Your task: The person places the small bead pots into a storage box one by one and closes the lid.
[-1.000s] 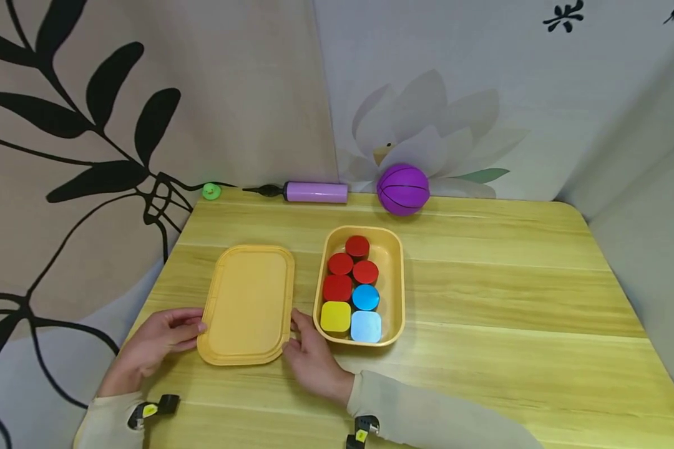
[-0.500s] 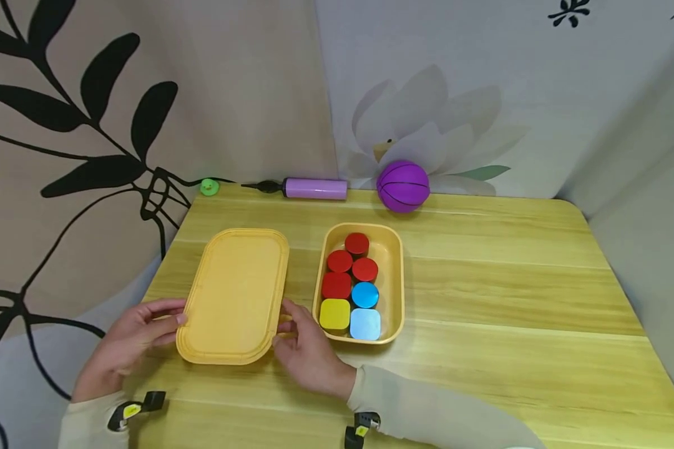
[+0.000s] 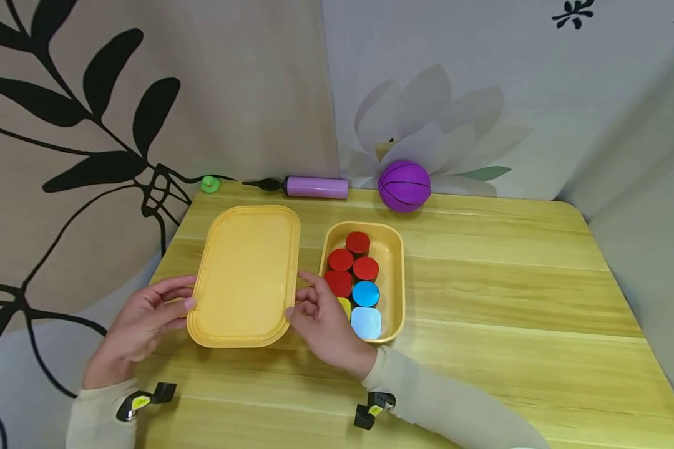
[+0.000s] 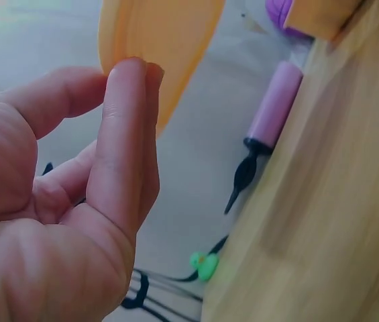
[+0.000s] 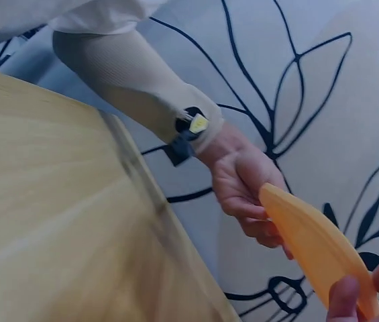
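Note:
Both hands hold a yellow rectangular lid [image 3: 247,274] by its long sides, raised above the table. My left hand [image 3: 148,321] pinches the left edge between thumb and fingers; the left wrist view shows the lid [image 4: 162,40] at the fingertips. On the opposite edge, my right hand [image 3: 331,324] pinches with its thumb on top. Right of the lid stands a yellow box [image 3: 393,280] holding several red blocks [image 3: 358,242], a blue round block [image 3: 366,294], a light blue square block [image 3: 366,322] and a yellow block [image 3: 345,306], partly hidden by the right hand.
Along the table's back edge are a green rubber duck [image 3: 210,184], a purple pump [image 3: 317,187] with a black nozzle, and a purple ball [image 3: 404,186]. Patterned curtains [image 3: 247,93] hang behind the wooden table [image 3: 511,280].
The lid has come up off the table, first toward the left and me, then up and rightward, nearer the box. Both hands moved with it; the box has stayed put.

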{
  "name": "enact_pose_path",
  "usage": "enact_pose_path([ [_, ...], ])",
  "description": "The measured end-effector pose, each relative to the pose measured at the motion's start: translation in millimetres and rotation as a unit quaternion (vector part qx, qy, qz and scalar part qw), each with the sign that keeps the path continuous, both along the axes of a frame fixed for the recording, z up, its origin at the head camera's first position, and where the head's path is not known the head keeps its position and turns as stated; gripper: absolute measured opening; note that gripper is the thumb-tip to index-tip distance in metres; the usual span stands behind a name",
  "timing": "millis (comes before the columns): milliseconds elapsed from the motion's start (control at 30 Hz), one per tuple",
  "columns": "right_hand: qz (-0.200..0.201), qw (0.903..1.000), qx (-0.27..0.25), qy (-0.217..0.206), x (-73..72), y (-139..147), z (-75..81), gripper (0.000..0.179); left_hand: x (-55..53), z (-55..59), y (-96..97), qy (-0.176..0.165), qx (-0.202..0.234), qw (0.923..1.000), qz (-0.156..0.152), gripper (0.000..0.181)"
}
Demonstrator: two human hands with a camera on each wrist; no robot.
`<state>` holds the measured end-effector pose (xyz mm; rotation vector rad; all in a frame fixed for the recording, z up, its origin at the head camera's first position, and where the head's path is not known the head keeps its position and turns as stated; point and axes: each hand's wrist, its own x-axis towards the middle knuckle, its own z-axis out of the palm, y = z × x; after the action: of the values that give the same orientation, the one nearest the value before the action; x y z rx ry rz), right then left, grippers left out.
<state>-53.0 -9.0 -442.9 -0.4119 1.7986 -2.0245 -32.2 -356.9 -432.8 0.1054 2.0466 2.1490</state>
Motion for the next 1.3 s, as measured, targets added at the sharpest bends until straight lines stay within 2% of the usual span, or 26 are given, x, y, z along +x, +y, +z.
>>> enact_pose_path([
  [167,-0.017,0.9996,0.020,0.007,-12.4,15,9.7,0.066,-4.5,3.5,14.9,0.019,0.022,0.9995,-0.015,0.046],
  [467,-0.036,0.9989,0.028,0.014,-37.7,52,25.7,0.068,-19.2,5.9,41.7,0.046,0.066,0.9918,-0.100,0.050],
  [600,-0.042,0.9970,0.053,0.037,-49.6,71,32.4,0.064,-30.0,3.9,54.6,0.041,0.072,0.9882,-0.129,0.054],
  [700,-0.042,0.9940,0.072,0.070,-57.1,86,38.5,0.058,-37.9,6.2,65.7,0.045,0.059,0.9876,-0.138,0.059],
  [767,-0.049,0.9909,0.078,0.098,-60.8,96,44.7,0.051,-43.1,10.5,74.2,0.058,0.038,0.9889,-0.132,0.060],
  [867,-0.069,0.9825,0.091,0.147,-64.0,111,55.7,0.037,-49.9,20.4,89.1,0.075,-0.005,0.9925,-0.097,0.059],
  [1033,-0.125,0.9563,0.129,0.231,-67.5,131,68.3,0.019,-58.9,36.8,114.2,0.109,-0.051,0.9921,-0.036,0.046],
  [1100,-0.147,0.9477,0.131,0.251,-67.8,137,71.3,0.017,-62.7,41.5,123.6,0.122,-0.055,0.9908,-0.018,0.039],
  [1300,-0.190,0.9335,0.103,0.286,-63.7,153,77.8,0.015,-77.6,46.7,148.3,0.142,-0.071,0.9867,0.036,0.023],
])
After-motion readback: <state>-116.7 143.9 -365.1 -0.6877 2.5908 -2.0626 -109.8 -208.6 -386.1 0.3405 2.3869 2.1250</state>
